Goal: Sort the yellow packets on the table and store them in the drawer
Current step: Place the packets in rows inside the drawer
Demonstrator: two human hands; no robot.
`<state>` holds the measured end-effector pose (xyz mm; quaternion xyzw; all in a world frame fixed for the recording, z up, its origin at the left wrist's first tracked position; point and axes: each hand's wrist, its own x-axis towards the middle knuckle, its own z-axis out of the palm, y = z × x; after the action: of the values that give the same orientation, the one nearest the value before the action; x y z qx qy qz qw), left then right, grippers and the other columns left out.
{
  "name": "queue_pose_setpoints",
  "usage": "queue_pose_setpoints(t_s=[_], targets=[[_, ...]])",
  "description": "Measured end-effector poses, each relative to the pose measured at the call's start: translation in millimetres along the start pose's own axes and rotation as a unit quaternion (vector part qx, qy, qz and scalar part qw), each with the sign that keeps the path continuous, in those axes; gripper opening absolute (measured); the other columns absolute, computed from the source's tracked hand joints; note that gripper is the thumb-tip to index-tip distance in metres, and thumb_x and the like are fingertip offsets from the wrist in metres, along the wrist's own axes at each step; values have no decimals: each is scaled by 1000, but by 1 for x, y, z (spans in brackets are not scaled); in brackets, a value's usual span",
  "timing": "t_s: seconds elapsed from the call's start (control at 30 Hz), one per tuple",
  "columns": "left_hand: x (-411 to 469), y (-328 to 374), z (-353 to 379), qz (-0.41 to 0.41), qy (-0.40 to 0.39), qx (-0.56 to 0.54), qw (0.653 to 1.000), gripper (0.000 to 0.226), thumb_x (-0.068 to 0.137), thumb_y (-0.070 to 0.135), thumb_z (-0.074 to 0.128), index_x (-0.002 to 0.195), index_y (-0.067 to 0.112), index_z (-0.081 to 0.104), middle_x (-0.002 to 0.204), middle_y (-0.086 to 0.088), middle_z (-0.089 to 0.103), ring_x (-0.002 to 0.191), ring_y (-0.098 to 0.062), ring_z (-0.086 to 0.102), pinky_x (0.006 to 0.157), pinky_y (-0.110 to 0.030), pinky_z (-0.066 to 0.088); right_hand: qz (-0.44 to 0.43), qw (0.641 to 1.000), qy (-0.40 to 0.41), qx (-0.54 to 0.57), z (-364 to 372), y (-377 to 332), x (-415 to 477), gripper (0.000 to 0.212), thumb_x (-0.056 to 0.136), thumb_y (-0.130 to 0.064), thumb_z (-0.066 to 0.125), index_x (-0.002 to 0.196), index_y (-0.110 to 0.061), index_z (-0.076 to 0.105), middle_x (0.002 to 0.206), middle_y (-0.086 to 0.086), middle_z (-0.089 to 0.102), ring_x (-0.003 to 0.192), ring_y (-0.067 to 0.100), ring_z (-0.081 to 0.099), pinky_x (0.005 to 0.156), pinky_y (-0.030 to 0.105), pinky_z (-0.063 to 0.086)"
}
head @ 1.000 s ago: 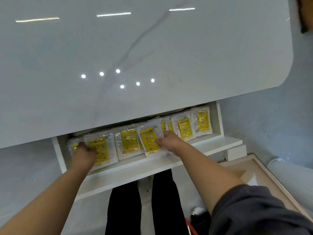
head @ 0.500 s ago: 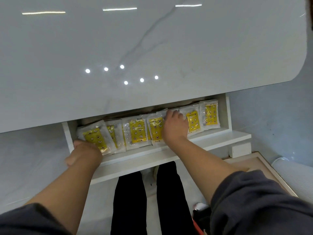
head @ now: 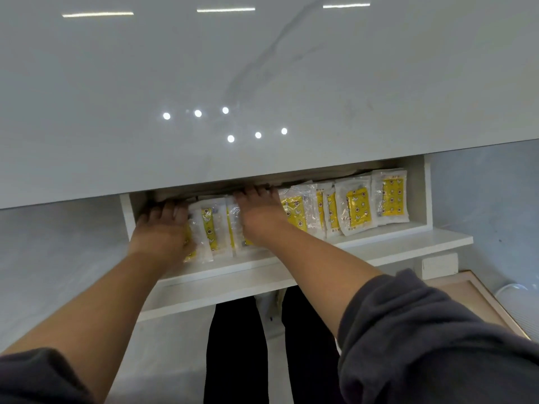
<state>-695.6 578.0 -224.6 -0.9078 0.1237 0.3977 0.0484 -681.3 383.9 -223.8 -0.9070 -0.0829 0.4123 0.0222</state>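
Yellow pkts (head: 355, 209), clear edges, overlapping in drawer (head: 428, 193).

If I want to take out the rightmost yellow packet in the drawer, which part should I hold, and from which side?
Probably pinch its clear right edge, coming from the front right. The rightmost packet has bare drawer floor between it and the drawer's right wall, while its left edge meets the neighbouring packet and its top sits close under the tabletop.
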Motion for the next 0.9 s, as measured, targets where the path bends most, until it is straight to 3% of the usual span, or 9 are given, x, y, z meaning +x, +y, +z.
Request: queue_pose_setpoints(t_s=[0.17, 0.33, 0.5, 0.6, 0.73, 0.8, 0.9], targets=[[20, 12, -11, 20, 11, -83, 996, 79, 90, 51, 48, 152, 21, 10, 158, -4, 15, 143, -28, 21, 115, -43, 23, 9, 999, 23, 30, -4, -5, 11, 74, 83, -19, 58, 149, -20, 23, 152, 7, 28, 141, 29, 25, 117, 48, 15], [19, 35, -6, 67, 32, -74, 995, 66, 89, 39, 47, 148, 20, 25, 151, -4, 31, 136, -25, 31, 113, -36, 22, -37, 999, 16, 30, -2, -13, 6, 64, 82, -19, 58, 142, -20, 36, 144, 6, 38, 133, 27, 35, 115, 44, 20], [26, 54, -22, 35, 32, -90, 995, 73, 93, 40, 46, 153, 17, 10, 159, -4, 14, 145, -27, 15, 119, -43, 11, 72, 997, 7, -39, -18, 23, 6, 72, 91, -22, 51, 153, -18, 14, 160, 8, 15, 147, 31, 12, 119, 50, 7], [31, 78, -28, 69, 14, -89, 994, 74, 95, 42, 43, 153, 18, 5, 160, -3, 10, 147, -26, 11, 120, -46, 6, 151, 987, -31, -44, -14, 55, -1, 63, 95, -19, 42, 152, -10, 17, 158, 15, 17, 146, 35, 16, 119, 50, 9], [32, 113, -32, 2, 7, -101, 995, 64, 94, 33, 43, 151, 16, 19, 154, -6, 27, 142, -29, 25, 119, -47, 11, 108, 994, -21, 4, -9, 76, -12, 66, 91, -15, 47, 150, -9, 19, 155, 15, 24, 143, 33, 24, 120, 45, 14], [38, 129, -40, -22, 12, -111, 993, 66, 93, 33, 45, 151, 17, 18, 155, -8, 25, 142, -31, 24, 119, -46, 11, 104, 995, -5, 5, -14, 88, -12, 72, 90, -20, 52, 152, -10, 16, 157, 14, 22, 144, 33, 20, 120, 45, 14], [49, 155, -47, 40, 23, -153, 987, 73, 91, 34, 50, 152, 19, 14, 158, -5, 18, 143, -28, 20, 119, -40, 14, 153, 988, -23, -10, -16, 119, -15, 69, 93, -23, 48, 152, -11, 15, 158, 12, 18, 146, 32, 16, 120, 46, 12]])
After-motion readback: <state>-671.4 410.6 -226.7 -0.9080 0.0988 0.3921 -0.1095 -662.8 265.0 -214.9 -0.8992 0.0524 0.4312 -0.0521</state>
